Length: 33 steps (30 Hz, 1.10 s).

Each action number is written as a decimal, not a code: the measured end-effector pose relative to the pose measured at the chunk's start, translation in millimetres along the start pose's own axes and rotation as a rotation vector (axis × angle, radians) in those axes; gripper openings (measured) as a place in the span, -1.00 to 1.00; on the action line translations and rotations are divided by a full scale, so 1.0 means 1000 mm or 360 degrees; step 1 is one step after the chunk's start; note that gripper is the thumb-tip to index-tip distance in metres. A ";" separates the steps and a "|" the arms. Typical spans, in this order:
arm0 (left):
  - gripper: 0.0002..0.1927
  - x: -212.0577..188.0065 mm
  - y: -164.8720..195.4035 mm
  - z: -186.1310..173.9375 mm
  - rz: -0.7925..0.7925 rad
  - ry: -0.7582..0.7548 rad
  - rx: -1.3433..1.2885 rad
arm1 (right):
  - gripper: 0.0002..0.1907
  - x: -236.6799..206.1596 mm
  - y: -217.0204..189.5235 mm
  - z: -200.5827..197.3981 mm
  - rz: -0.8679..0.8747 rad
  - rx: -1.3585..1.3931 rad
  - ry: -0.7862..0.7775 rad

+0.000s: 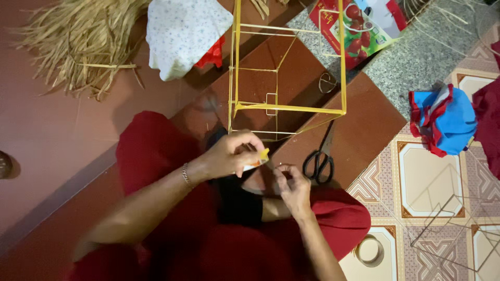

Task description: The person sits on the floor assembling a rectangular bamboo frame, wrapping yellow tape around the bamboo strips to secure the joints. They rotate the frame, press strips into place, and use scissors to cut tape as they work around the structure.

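Head view: left hand (229, 153) clenched round small white tube w/ orange tip (256, 162), long axis roughly level, tip pointing right, just below yellow stick frame (289, 108). Right hand (292, 188) pinched shut below the frame's near edge; what it pinches too small to tell. Black scissors (319, 162) just right of hands.

Thin yellow stick frame (287, 107), perhaps bamboo; matt red cloth (156, 151); glossy floor tiles (422, 171).

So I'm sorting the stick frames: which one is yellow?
The tall box frame just beyond both hands is yellow; the flat frame on the patterned tiles at lower right is thin and grey.
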<state>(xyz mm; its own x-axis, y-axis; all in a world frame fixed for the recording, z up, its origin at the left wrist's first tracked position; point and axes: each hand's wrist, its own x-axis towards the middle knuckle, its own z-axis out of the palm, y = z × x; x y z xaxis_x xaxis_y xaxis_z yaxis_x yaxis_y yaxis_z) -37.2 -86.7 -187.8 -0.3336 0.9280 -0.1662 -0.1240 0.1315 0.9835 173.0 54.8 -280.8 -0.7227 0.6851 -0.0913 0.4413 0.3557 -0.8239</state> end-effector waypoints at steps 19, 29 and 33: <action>-0.52 -0.030 0.044 0.017 0.0261 -0.0053 0.0598 | -0.97 0.007 -0.103 -0.044 -0.0752 0.0268 0.0358; -0.74 -0.062 0.100 -0.052 0.1049 -0.0003 0.1027 | -0.97 0.055 -0.162 -0.076 -0.0917 0.0606 0.0326; -0.77 -0.032 0.132 -0.094 0.0590 0.0059 0.0892 | -0.94 0.103 -0.184 -0.088 -0.1011 0.0504 0.0406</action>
<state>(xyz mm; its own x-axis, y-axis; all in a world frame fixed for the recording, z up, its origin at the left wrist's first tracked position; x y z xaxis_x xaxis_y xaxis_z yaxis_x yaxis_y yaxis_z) -131.1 -131.5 -59.7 -0.2937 0.9353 0.1972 0.5056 -0.0231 0.8625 64.3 116.3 -89.5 -0.6244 0.5490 0.5557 -0.2213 0.5579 -0.7998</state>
